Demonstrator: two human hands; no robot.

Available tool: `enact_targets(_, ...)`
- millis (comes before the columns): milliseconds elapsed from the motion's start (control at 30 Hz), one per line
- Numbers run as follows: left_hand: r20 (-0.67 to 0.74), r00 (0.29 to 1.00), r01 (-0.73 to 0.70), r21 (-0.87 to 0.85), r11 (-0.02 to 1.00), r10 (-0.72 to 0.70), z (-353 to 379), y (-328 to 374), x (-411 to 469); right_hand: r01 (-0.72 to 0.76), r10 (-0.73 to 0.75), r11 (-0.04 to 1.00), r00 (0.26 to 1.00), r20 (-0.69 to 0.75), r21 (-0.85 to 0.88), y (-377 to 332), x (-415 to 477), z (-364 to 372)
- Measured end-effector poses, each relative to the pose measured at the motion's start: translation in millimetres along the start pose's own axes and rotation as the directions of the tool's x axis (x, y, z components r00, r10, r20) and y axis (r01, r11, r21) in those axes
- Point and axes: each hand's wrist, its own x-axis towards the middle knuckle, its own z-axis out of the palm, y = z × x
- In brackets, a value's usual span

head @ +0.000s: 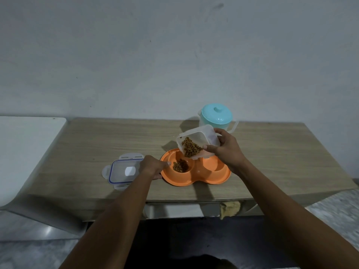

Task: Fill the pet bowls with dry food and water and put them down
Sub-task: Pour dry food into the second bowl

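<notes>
Tipping the kibble container [198, 139], the right hand [226, 150] grips it; left hand [152, 166] clasps the orange bowl [194, 179].

Light wood-grain table [97, 140] against a wall, orange double pet bowl [196, 176] at centre, clear clip-lock lid [122, 172] at its 9 o'clock, teal-lidded jug [216, 116] at 12 o'clock.

We see a wood-grain tabletop [101, 136] against a pale grey wall [155, 55], a white rounded surface [23, 144] at its left, and a yellowish cloth [230, 208] hanging beneath the front edge.
</notes>
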Motion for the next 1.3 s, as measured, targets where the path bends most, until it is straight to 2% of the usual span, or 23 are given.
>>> enact_targets(300, 0.015, 1.0, 0.015, -0.026, 1.0, -0.015, -1, 1, 1, 0.004, -0.004, 1.0, 1.0, 0.002, -0.003, 4, 2, 1)
enact_targets(633, 0.02, 1.0, 0.018, -0.008, 1.0, -0.018, -2, 1, 2, -0.043, 0.044, 0.995, 0.999, -0.009, 0.092, 12, 3, -1)
enact_targets(833, 0.03, 0.999, 0.012, -0.023, 1.0, -0.011, -3, 3, 4, -0.165, 0.199, 0.908, 0.979, -0.05, 0.384, 10, 13, 4)
enact_targets(933, 0.038, 0.999, 0.008, -0.003, 1.0, -0.008, -3, 4, 6, -0.209, 0.262, 0.854, 0.964, -0.046, 0.476, 13, 27, 16)
enact_targets(1133, 0.029, 1.0, -0.006, 0.024, 1.0, 0.005, -3, 3, 14, -0.32, 0.381, 0.819, 0.924, -0.034, 0.476, 14, 63, 53)
enact_targets(1300, 0.035, 0.999, -0.008, 0.058, 0.998, 0.006, -3, 1, 22, -0.431, 0.486, 0.81, 0.873, -0.045, 0.398, 13, 97, 77)
